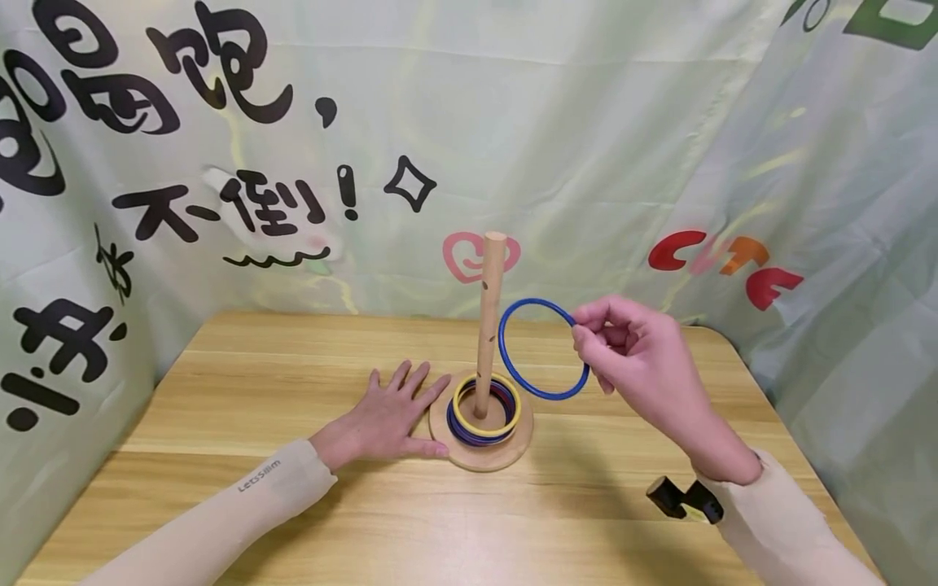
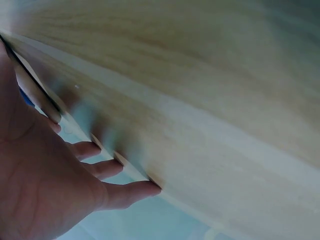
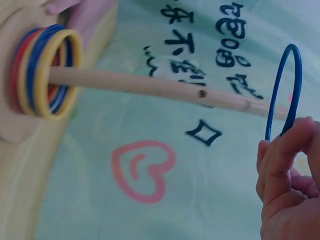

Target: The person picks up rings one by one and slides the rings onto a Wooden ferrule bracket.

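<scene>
My right hand (image 1: pixel 633 350) pinches a blue ring (image 1: pixel 545 397) by its right edge, between thumb and fingers. The ring is in the air just right of an upright wooden peg (image 1: pixel 489 317). At the peg's foot lies a stack of rings, a yellow ring (image 1: pixel 518 407) on top, with blue and red rings (image 3: pixel 19 75) beneath it. The round wooden base (image 1: pixel 506 462) carries them. With fingers spread, my left hand (image 1: pixel 388 419) rests on the table, thumb and index finger at the left edge of the base. The left wrist view shows this hand (image 2: pixel 50 185) near the tabletop.
The wood-grain table (image 1: pixel 278 391) reaches back to a pale printed curtain (image 1: pixel 572 122) that hangs behind and along both sides. A small black device (image 1: pixel 685 498) sits at the right sleeve's cuff.
</scene>
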A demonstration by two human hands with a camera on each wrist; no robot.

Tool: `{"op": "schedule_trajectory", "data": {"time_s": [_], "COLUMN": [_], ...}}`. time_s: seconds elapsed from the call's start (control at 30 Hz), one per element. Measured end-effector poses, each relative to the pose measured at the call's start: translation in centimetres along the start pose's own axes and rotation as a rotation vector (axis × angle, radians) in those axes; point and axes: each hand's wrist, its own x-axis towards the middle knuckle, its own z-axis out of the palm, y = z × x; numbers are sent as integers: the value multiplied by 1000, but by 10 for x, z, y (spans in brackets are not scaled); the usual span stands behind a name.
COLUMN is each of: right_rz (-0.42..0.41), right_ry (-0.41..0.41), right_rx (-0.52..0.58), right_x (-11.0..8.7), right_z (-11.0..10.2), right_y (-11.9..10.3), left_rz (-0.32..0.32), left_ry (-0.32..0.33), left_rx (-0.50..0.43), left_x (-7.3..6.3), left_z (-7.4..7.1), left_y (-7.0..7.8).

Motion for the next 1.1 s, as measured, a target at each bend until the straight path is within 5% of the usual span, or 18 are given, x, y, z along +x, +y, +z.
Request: {"op": "schedule_trajectory", "data": {"time_s": [0.27, 0.57, 0.83, 1.1], "right_rz": [6, -11, 82, 179], "right_ry": [96, 179, 138, 3], "right_rx": [107, 155, 170, 26], "right_x": [26, 51, 60, 49], "right_z": [3, 17, 28, 43], "right_y": [-32, -41, -22, 15], "left_rz": [1, 10, 18, 13], "left_ry": [4, 22, 22, 22], "left_rx": [6, 26, 27, 31], "left_x": [-1, 0, 1, 0], "left_z": [1, 2, 2, 2], "left_y": [0, -1, 0, -2]}}
